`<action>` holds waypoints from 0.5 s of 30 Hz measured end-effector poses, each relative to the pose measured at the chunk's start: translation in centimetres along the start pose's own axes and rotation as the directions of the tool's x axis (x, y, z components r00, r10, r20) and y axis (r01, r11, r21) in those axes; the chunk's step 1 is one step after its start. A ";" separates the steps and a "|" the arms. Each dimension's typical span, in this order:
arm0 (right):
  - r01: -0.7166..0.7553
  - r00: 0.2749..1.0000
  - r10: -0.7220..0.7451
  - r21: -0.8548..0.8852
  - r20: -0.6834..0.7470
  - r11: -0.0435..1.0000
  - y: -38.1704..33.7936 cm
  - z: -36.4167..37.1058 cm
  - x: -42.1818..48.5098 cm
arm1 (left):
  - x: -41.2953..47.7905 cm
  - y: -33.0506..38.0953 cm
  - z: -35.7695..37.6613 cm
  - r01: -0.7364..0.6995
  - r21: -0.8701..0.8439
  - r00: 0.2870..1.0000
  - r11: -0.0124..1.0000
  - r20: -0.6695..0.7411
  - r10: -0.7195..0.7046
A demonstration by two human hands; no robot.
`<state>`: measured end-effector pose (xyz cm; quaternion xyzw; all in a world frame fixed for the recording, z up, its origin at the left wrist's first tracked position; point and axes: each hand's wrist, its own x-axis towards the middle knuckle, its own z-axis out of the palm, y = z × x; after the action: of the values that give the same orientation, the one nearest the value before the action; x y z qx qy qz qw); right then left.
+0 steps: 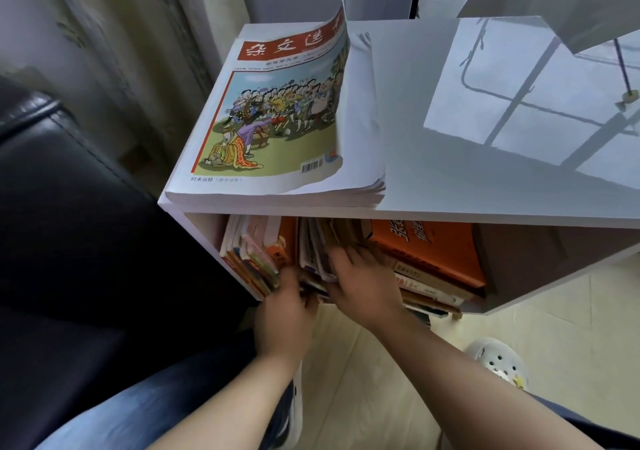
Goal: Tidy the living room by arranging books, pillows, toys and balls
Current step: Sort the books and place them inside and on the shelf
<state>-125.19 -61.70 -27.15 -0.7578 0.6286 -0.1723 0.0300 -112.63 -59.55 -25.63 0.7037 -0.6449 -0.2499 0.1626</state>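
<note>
Books are partway done, I'd say: inside the white shelf unit [415, 214] the left-end books [252, 259] stand upright and the orange book [429, 248] lies flat on a pile at the right end, but the floppy bundle [313, 241] mid-shelf leans loose. The right hand [363, 286] has its fingers spread flat on that bundle; the left hand [285, 314] is at the bundle's lower edge, too blurred to tell the grip. Left to do: seat the bundle and sort the magazine stack [273, 110] on the shelf top, whose cover is curled up; no pillows, toys or balls are in view.

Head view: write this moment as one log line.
step: tidying | left hand: at leaning books, grip unclear | right hand: flat on leaning books | magazines: on cabinet, cover curled
</note>
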 end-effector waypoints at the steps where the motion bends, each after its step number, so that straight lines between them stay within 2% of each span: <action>1: -0.023 1.000 0.023 -0.013 -0.004 1.000 0.1 0.0 0.0 | -0.6 -0.4 0.3 -0.001 0.022 1.000 1.000 0.015 0.000; 3: -0.046 0.998 0.046 0.020 0.041 0.999 -0.4 -0.6 0.2 | -1.1 -0.9 0.6 -0.009 -0.007 1.000 1.000 0.020 0.009; 5: -0.072 0.980 0.053 0.089 0.193 0.993 -0.8 -1.0 0.0 | -0.8 -1.2 0.7 -0.017 -0.098 1.000 0.995 0.001 0.017; 7: -0.112 0.969 0.081 0.123 0.233 0.986 -0.4 -0.5 -0.5 | -0.4 -1.0 0.7 -0.029 -0.147 1.000 0.989 -0.004 0.029; 10: -0.075 0.984 0.051 0.135 0.169 0.988 -0.9 -0.6 -0.9 | -0.4 -0.5 0.9 -0.044 -0.193 0.998 0.980 -0.059 0.034; 15: -0.028 0.996 0.023 0.060 0.084 0.998 -0.5 -0.4 -0.9 | 0.6 0.1 1.0 -0.015 -0.203 0.993 0.979 -0.120 -0.010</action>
<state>-125.00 -60.63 -26.88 -0.7549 0.6309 -0.1594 0.0814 -113.27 -60.10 -26.46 0.6963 -0.6059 -0.2716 0.2727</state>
